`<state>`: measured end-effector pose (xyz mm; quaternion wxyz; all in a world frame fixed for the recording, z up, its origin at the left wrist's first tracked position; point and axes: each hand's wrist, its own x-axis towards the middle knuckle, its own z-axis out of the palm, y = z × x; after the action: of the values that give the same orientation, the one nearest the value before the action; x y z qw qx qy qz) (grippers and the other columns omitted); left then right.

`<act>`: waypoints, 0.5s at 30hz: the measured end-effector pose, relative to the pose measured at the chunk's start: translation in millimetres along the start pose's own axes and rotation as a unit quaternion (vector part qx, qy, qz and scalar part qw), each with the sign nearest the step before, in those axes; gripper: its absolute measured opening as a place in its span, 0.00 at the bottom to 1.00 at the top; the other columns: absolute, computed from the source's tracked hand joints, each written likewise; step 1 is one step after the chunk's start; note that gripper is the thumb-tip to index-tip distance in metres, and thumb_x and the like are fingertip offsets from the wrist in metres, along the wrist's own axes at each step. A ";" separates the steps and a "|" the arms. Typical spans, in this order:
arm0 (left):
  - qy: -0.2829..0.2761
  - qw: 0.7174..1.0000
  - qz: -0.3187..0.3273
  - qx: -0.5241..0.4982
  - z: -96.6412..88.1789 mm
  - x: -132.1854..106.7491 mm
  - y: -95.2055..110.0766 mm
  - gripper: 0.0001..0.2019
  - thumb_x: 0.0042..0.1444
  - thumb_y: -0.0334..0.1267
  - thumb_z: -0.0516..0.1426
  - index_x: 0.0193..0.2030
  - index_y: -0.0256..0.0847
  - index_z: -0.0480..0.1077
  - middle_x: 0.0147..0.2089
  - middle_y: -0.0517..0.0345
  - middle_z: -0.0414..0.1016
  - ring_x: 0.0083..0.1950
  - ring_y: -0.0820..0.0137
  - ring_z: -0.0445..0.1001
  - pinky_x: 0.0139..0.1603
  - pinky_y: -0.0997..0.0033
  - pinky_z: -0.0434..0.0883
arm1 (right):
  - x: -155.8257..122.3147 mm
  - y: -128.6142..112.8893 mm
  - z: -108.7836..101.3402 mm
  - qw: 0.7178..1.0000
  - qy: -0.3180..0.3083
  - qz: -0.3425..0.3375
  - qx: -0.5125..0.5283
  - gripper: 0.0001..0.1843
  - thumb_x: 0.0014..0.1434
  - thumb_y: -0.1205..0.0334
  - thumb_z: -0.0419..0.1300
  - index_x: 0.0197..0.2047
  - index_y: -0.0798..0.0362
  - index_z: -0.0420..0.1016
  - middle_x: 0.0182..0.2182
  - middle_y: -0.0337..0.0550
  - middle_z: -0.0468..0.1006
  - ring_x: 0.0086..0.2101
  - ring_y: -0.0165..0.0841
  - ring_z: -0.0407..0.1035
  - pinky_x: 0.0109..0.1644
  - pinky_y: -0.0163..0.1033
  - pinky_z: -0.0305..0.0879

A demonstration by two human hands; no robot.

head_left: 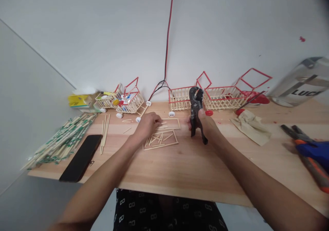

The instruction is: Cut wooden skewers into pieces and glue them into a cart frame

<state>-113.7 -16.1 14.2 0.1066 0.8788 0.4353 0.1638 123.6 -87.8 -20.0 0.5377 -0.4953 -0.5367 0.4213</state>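
My left hand [148, 124] is closed, its fingertips pressed together low over the table beside short wooden stick pieces [162, 126]; what is in the fingers, if anything, is hidden. Wrapped around the handles of a black pipe-cutter-like tool [195, 104] is my right hand [205, 120], with the tool's head pointing up. Two rectangular frames of thin sticks lie flat between the hands. The nearer stick frame [160, 148] has several short cut pieces [159, 139] inside it; the farther stick frame [179, 123] reaches partly behind my left fingers.
Small stick-built carts [135, 102] and red-rimmed baskets [223, 102] stand along the wall. On the left are wrapped chopsticks [64, 138], a phone [81, 157] and loose sticks [105, 133]. Crumpled paper [252, 126], pliers [308, 152] and a clear container [303, 82] are at right.
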 end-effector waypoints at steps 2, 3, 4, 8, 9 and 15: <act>-0.039 0.999 0.006 0.024 8.6 6.4 1.3 0.05 0.52 0.29 0.57 0.29 0.38 0.75 0.33 0.53 0.75 0.37 0.66 0.71 0.39 0.70 0.63 | -0.3 -0.4 0.0 1.000 -0.002 -0.001 0.003 0.36 0.58 0.29 0.43 0.31 0.53 0.73 0.23 0.44 0.75 0.25 0.33 0.69 0.28 0.35 0.66; -0.050 0.998 0.009 0.032 11.6 8.7 0.9 0.05 0.51 0.28 0.57 0.28 0.38 0.74 0.32 0.53 0.75 0.37 0.66 0.71 0.39 0.70 0.63 | -0.3 -0.6 0.0 1.000 -0.004 -0.003 0.004 0.35 0.58 0.30 0.43 0.31 0.53 0.73 0.23 0.44 0.75 0.25 0.33 0.69 0.28 0.35 0.66; -0.058 0.998 0.011 0.035 13.7 10.7 0.2 0.05 0.50 0.28 0.57 0.27 0.38 0.73 0.31 0.53 0.74 0.37 0.65 0.71 0.39 0.69 0.63 | -0.3 -0.6 -0.1 1.000 -0.005 -0.005 0.006 0.35 0.59 0.30 0.43 0.31 0.53 0.73 0.23 0.44 0.75 0.25 0.33 0.70 0.28 0.35 0.66; -0.083 0.996 0.005 0.043 16.3 17.8 -3.0 0.06 0.46 0.25 0.56 0.24 0.40 0.71 0.29 0.54 0.73 0.36 0.64 0.70 0.38 0.69 0.62 | 0.3 0.1 -0.7 1.000 -0.003 -0.008 0.004 0.35 0.60 0.31 0.43 0.32 0.53 0.74 0.23 0.44 0.75 0.25 0.32 0.70 0.27 0.35 0.66; -0.089 0.995 0.000 0.045 16.5 19.6 -3.5 0.06 0.45 0.25 0.56 0.24 0.40 0.70 0.29 0.54 0.73 0.36 0.64 0.70 0.37 0.69 0.62 | 0.4 0.3 -0.8 1.000 -0.003 -0.008 0.002 0.35 0.60 0.31 0.43 0.32 0.53 0.74 0.22 0.43 0.75 0.24 0.32 0.70 0.27 0.35 0.66; -0.100 0.994 -0.018 0.042 17.5 23.7 -2.5 0.07 0.44 0.24 0.56 0.23 0.40 0.68 0.28 0.55 0.72 0.35 0.65 0.70 0.35 0.70 0.61 | -0.3 -0.6 -0.9 1.000 -0.006 -0.010 0.000 0.36 0.59 0.30 0.43 0.33 0.54 0.74 0.22 0.44 0.74 0.25 0.33 0.69 0.27 0.35 0.66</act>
<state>-95.4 3.6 1.8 0.1149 0.8867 0.4445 0.0550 124.4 -88.3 -19.4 0.5389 -0.4873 -0.5447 0.4189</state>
